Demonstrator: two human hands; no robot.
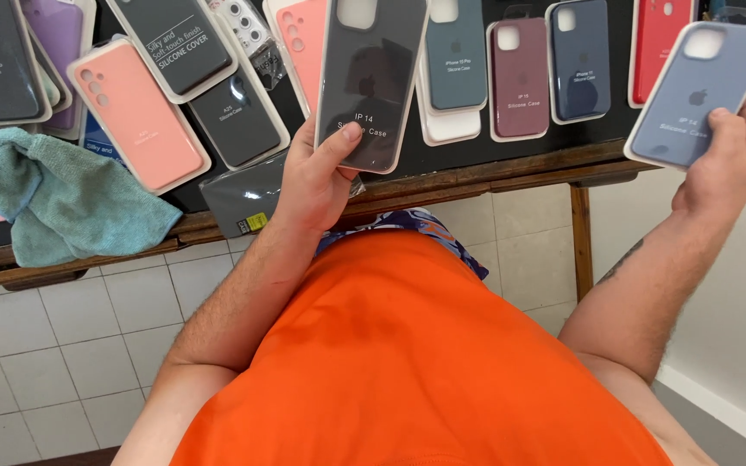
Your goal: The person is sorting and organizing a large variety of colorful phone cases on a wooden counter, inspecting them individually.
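Observation:
My left hand [317, 177] grips the lower end of a dark grey phone case [371, 78] in a clear package, thumb across its front, held over the table's near edge. Out to the right, beyond the table's end, my right hand [727, 155] holds up a light blue-grey phone case [701, 91] in the same kind of package, tilted to the right. Both cases have a camera cutout at the top.
A dark table with a wooden edge [494, 173] carries several packaged phone cases: pink [135, 112], black [174, 39], maroon [518, 78], navy [580, 56], teal [455, 52], red [660, 43]. A teal cloth [53, 194] lies at the left. White tiled floor [62, 345] lies below.

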